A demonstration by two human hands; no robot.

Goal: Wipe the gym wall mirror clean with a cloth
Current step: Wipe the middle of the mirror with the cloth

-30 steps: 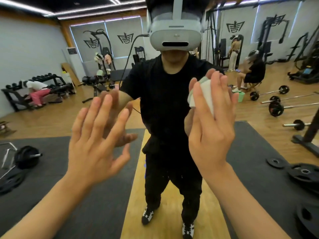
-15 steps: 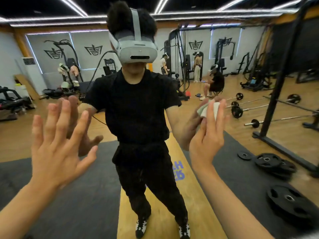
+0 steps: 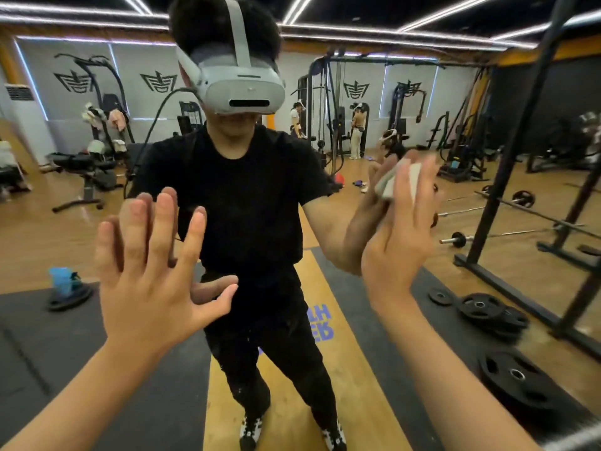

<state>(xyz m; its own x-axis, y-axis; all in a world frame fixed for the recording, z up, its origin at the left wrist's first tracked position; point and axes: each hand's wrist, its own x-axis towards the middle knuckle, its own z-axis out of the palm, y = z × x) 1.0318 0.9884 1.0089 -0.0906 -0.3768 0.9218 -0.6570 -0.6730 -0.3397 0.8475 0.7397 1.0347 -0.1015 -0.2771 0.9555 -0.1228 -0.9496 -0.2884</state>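
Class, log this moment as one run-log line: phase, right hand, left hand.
phase: wiping mirror | right hand: straight fingers press cloth to mirror | left hand: open, fingers spread, at mirror

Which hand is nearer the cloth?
Right. The right hand presses the cloth against the mirror; the left hand lies flat on the mirror, apart, to the cloth's left.

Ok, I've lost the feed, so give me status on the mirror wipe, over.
Left hand flat on mirror, fingers spread. Right hand presses cloth against it, fingers straight. Nothing seen in the way.
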